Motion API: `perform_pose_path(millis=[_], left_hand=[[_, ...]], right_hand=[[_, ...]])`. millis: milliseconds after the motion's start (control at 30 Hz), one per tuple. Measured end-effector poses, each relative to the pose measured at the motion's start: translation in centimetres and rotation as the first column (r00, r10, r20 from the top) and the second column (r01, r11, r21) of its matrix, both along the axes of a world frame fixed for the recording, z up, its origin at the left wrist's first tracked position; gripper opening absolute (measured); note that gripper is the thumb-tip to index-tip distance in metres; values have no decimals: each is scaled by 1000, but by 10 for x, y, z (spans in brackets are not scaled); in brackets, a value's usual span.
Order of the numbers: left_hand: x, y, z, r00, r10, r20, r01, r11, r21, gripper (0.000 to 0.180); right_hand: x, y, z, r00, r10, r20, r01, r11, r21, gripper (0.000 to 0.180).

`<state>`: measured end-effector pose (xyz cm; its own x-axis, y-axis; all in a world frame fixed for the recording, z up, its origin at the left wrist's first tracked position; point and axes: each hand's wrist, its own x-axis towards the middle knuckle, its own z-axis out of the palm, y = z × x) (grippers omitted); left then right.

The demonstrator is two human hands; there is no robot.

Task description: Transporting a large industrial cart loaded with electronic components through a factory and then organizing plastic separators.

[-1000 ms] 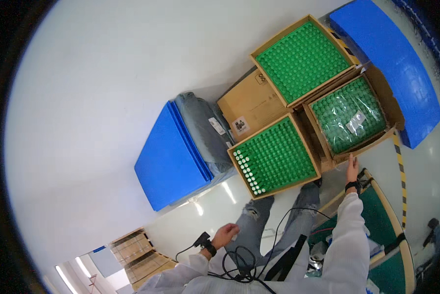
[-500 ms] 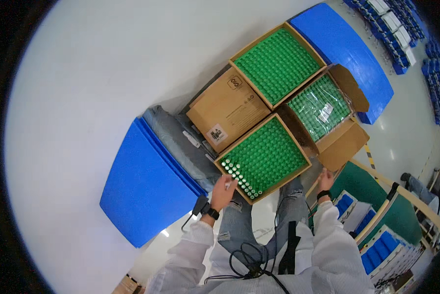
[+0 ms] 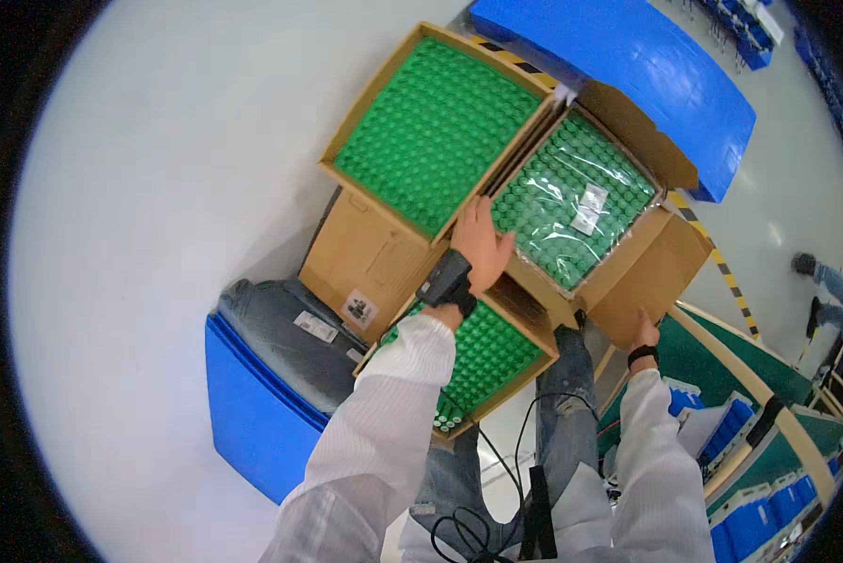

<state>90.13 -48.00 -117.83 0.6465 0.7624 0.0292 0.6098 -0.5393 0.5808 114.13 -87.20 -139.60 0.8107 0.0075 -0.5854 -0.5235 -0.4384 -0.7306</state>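
Note:
My left hand (image 3: 478,246) reaches to the near-left edge of the opened cardboard box (image 3: 545,289). Its fingers are stretched out at the gap beside the far tray, thumb apart, and I see nothing held. Inside that box, clear plastic film covers rows of green cylinders (image 3: 543,202) with a white label (image 3: 589,208) on top. My right hand (image 3: 645,331) grips the near-right flap (image 3: 653,272), its thumb on the upper face and other fingers hidden. Below my left forearm, a shallow cardboard tray (image 3: 520,380) holds a green grid insert (image 3: 487,361) and several white-topped cylinders (image 3: 448,419), partly hidden.
Another cardboard tray (image 3: 341,169) with a green grid lies at the far left. A closed brown carton (image 3: 370,249) sits beside it. Blue bins (image 3: 262,422) flank the group at near left and far right (image 3: 628,56). A railed cart (image 3: 721,347) stands at right.
My left hand has moved from the white-topped cylinders up and right to the opened box. My right hand has moved slightly right, still at the flap. The view has shifted.

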Motion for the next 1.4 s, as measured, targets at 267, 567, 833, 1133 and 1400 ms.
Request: perform_pose_path(millis=[267,567,833,1133,1400], left_hand=[[83,40,-48,736,-67,-674,-10,994,-109,30],[85,55,-36,475,-394,-787,273,916,-294,23],[113,52,10,537,-480,-693,386,871,-303,18],[100,46,81,702,-475,-530,434,876,-210,20],[24,59,240,817,-375,-439,378,922,-84,24]], right_hand=[[23,58,37,912,409,45,-381,880,-284,45],[24,140,143,650,692,314,-565,716,-410,38],[59,132,191,565,809,159,-668,562,-487,24],[30,122,306,666,715,213,-667,698,-259,18],[-37,109,445,696,686,215,-674,726,-134,22]])
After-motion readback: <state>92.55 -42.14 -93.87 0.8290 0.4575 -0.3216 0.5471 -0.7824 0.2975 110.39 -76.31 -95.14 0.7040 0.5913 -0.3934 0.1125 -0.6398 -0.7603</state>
